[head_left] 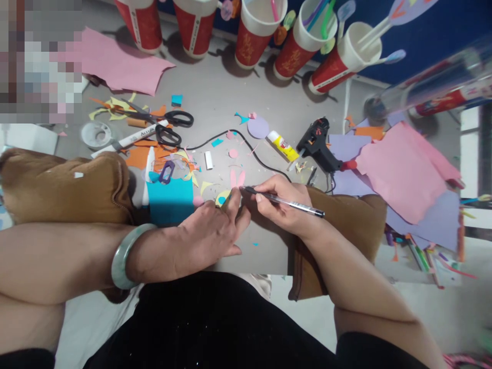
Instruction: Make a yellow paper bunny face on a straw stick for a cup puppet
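Right hand (280,202): closed round a slim, glossy pen (295,205), gripped near the tip, presumably for control.
Left hand (209,228): low over the table (265,251), fingers part-bent beside the pen tip; cannot tell whether pinching paper.
Pink strips (241,178): thin paper, rounded, just beyond the pen tip.
Glue gun (319,146): black plastic, apart from both hands.

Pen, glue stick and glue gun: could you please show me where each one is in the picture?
Pen (286,202), head view: the barrel's rear half.
Glue stick (284,146), head view: middle of its yellow body.
Glue gun (317,143), head view: its black body.
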A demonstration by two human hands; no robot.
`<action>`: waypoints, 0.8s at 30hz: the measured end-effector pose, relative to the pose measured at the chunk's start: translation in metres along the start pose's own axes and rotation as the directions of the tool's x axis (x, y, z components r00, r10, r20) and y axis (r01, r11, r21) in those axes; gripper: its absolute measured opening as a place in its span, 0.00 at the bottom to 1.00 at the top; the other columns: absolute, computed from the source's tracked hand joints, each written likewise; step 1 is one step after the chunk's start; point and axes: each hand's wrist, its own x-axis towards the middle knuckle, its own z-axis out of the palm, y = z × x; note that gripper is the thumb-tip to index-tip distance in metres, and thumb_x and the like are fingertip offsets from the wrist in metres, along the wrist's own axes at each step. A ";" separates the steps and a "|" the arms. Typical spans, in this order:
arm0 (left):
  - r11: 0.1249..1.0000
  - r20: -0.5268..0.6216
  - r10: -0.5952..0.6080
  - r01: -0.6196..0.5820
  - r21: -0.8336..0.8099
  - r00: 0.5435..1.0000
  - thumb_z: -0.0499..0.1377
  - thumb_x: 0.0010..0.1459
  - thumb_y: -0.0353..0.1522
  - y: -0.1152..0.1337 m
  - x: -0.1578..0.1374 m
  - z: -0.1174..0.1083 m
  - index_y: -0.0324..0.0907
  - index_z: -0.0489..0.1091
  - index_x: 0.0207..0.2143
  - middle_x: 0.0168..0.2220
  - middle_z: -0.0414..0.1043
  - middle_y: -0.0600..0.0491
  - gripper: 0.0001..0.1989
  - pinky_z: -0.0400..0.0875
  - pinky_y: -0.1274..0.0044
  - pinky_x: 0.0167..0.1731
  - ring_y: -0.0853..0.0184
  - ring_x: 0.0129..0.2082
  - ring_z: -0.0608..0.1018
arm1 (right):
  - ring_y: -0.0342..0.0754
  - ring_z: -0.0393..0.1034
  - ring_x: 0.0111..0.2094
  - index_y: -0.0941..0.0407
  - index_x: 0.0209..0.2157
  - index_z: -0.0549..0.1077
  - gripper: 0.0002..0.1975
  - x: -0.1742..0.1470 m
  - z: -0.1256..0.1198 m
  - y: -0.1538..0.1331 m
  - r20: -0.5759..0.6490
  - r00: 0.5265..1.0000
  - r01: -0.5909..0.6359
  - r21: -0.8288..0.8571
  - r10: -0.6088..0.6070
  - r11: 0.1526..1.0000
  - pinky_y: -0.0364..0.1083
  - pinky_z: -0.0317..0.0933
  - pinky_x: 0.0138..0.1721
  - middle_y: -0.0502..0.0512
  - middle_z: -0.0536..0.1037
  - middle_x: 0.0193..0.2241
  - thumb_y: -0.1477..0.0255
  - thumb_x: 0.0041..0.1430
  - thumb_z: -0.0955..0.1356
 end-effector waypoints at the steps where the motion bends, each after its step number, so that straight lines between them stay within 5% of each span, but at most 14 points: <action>1: 1.000 -0.005 0.001 -0.001 0.004 1.000 0.54 0.62 0.57 0.000 -0.001 0.002 0.30 0.56 0.68 0.67 0.53 0.19 0.46 0.74 0.64 0.35 0.51 0.35 0.83 | 0.42 0.72 0.23 0.53 0.36 0.71 0.04 0.000 0.000 0.000 0.004 1.000 -0.001 -0.004 0.001 1.000 0.42 0.64 0.26 0.47 0.80 0.26 0.68 0.65 0.66; 24: 1.000 0.060 -0.002 0.003 -0.030 0.998 0.55 0.61 0.56 -0.002 0.002 -0.009 0.32 0.59 0.67 0.68 0.52 0.20 0.44 0.76 0.64 0.37 0.52 0.35 0.84 | 0.43 0.73 0.22 0.52 0.35 0.70 0.03 0.001 0.001 0.000 -0.028 0.999 -0.019 -0.009 0.019 1.000 0.42 0.65 0.26 0.48 0.80 0.25 0.68 0.64 0.66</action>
